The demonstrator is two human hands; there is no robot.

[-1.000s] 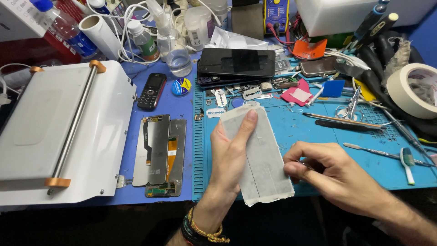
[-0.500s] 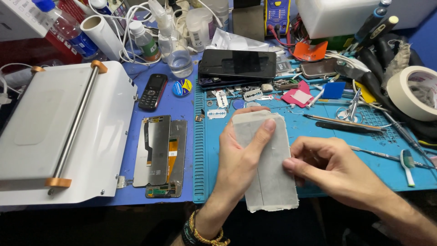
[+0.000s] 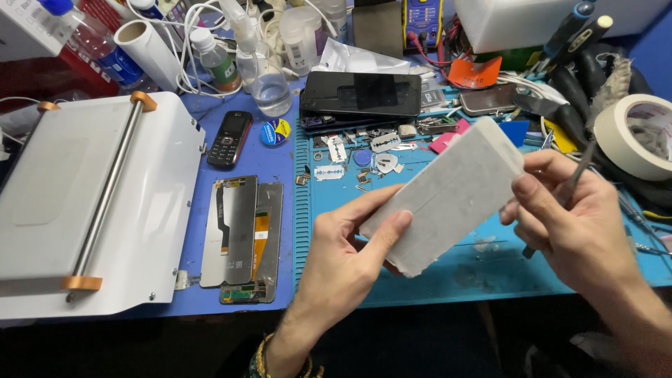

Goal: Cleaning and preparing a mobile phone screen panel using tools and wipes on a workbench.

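My left hand point(image 3: 343, 259) grips the lower left end of a whitish, frosted rectangular panel point(image 3: 448, 192), thumb on its face and fingers behind. The panel is lifted off the blue mat point(image 3: 434, 280) and slants up to the right. At the panel's upper right end is my right hand point(image 3: 574, 224), fingertips touching that end. A thin dark metal tool point(image 3: 582, 162) is pinched in that hand and sticks up past the fingers.
A white hinged machine point(image 3: 91, 210) fills the left. Beside it lie two dismantled phone screens point(image 3: 241, 238), a small keypad phone point(image 3: 229, 138) and a black phone point(image 3: 360, 92). Razor blades point(image 3: 327, 173) and small parts litter the mat. A tape roll point(image 3: 640, 133) sits at the right.
The panel has swung from upright in front of me to slanting up to the right. My right hand has moved from its lower right edge to its upper right end.
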